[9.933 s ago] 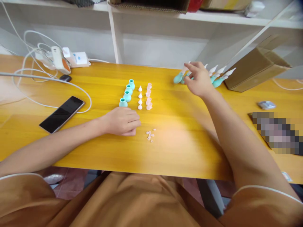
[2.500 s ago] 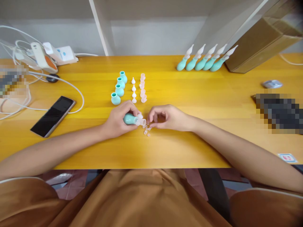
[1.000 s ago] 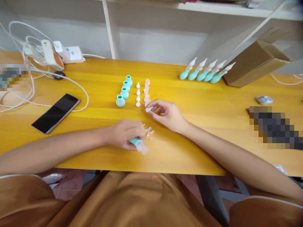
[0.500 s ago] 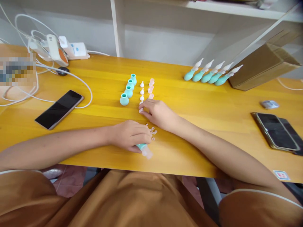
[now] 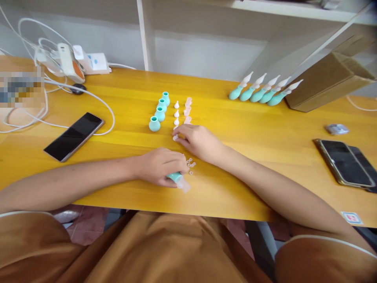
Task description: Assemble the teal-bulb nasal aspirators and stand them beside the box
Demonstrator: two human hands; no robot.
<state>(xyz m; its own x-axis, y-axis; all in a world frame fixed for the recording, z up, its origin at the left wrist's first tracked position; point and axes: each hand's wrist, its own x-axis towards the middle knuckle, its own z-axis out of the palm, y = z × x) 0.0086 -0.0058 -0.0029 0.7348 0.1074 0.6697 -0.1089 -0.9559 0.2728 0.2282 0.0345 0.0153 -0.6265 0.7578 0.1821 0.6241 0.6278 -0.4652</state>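
Note:
My left hand [image 5: 163, 167] is wrapped round a teal bulb [image 5: 175, 176] with a translucent tip piece [image 5: 184, 184] at its end, which points down and right. Most of that bulb is hidden under the fingers. With thumb and fingertips, my right hand [image 5: 194, 139] pinches a small white cone-shaped piece [image 5: 175, 138] at the near end of a row of white pieces [image 5: 176, 113]. Several small clear rings [image 5: 190, 164] lie between the two hands. Teal bulbs [image 5: 154, 124] with open mouths stand in a row, and translucent pieces [image 5: 187, 111] form another row.
Several teal bulbs with long pale nozzles [image 5: 256, 94] lie at the back right, beside a cardboard box [image 5: 326, 82]. One phone [image 5: 73, 136] is at the left near white cables and a power strip [image 5: 98, 63]. Another phone [image 5: 344, 163] lies at the right.
My left hand has shifted slightly up, away from the table's front edge, turning the teal bulb a little so more of it shows. The right hand has stayed almost still.

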